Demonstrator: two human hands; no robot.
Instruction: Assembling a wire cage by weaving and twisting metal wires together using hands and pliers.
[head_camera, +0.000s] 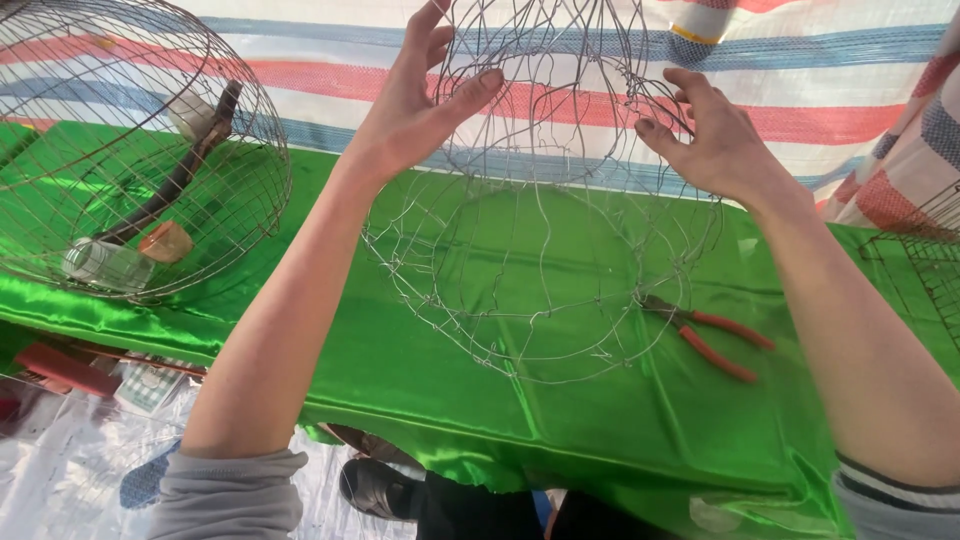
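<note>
While the wire frame (545, 215) is held up above the green cloth (560, 420), its upper wires are gripped by the left hand (415, 100) and the right hand (705, 135). Pliers (710, 335) lie on the cloth just right of the frame. Fingers could be pricked by loose wire ends, or the thin mesh bent if squeezed.

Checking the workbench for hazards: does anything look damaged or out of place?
Nothing looks damaged. The wire frame between the left hand and right hand is open and irregular, apparently unfinished. Red-handled pliers lie on the green cloth.
</note>
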